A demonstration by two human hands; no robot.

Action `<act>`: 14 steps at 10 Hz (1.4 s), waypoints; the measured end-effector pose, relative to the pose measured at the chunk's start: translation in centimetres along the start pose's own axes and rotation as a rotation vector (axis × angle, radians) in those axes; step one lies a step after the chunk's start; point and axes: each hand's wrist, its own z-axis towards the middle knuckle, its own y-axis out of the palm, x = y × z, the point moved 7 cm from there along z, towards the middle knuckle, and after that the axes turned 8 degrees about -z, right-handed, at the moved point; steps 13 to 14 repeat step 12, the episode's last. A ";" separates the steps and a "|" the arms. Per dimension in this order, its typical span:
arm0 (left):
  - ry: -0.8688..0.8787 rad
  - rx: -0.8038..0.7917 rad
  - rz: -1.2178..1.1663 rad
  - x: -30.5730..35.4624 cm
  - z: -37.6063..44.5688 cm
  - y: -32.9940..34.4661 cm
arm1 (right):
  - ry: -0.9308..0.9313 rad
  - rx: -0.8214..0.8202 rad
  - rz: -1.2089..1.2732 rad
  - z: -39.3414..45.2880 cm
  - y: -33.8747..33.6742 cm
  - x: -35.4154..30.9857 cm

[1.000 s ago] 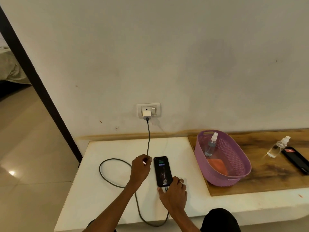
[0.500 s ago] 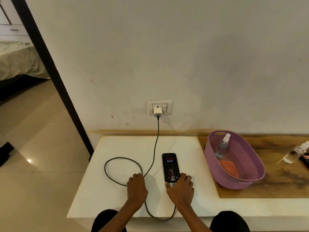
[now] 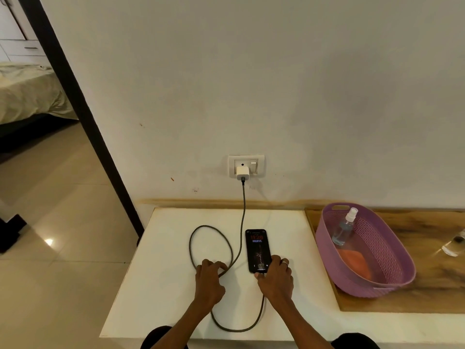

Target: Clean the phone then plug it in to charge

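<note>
Phone [image 3: 258,249] position: flat on the white desk [image 3: 161,285], screen up and lit, long axis running from you toward the wall. Its near end sits under your right hand [image 3: 275,278], which is the nearer hand; the far end points at the charger [image 3: 242,173] in the wall socket. Your right hand's fingertips curl over the phone's bottom edge, thumb at the near corner, pinching that end where the cable [image 3: 208,230] appears to enter; the plug itself is hidden. Your left hand [image 3: 208,275] lies just left of the phone, palm down, fingers loosely bent and resting on the cable where its loop crosses; you cannot tell whether it grips the cable. Both forearms reach straight ahead, wrists low. Judged from the lit screen, charging is probably established; release toward yourself, along the phone's axis, to avoid dragging it. Basket [image 3: 392,278] stands well right.
</note>
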 end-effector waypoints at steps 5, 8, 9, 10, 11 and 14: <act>-0.013 0.100 -0.157 -0.9 1.6 0.0 | -0.029 0.001 -0.025 4.7 0.3 -1.3; -0.004 0.112 -0.137 -0.6 1.7 0.2 | -0.018 0.007 -0.026 5.1 0.6 -1.4; -0.011 0.102 -0.124 -0.6 1.6 0.3 | -0.016 0.010 -0.018 4.9 0.7 -1.3; -0.021 0.110 -0.079 -0.3 1.4 0.0 | -0.019 0.002 -0.010 4.6 0.4 -1.2; -0.007 0.110 -0.051 0.0 1.0 -0.1 | -0.009 0.003 0.017 4.4 0.3 -1.1; 0.040 0.135 0.005 0.1 1.2 -0.4 | -0.019 0.044 0.041 4.5 0.0 -1.0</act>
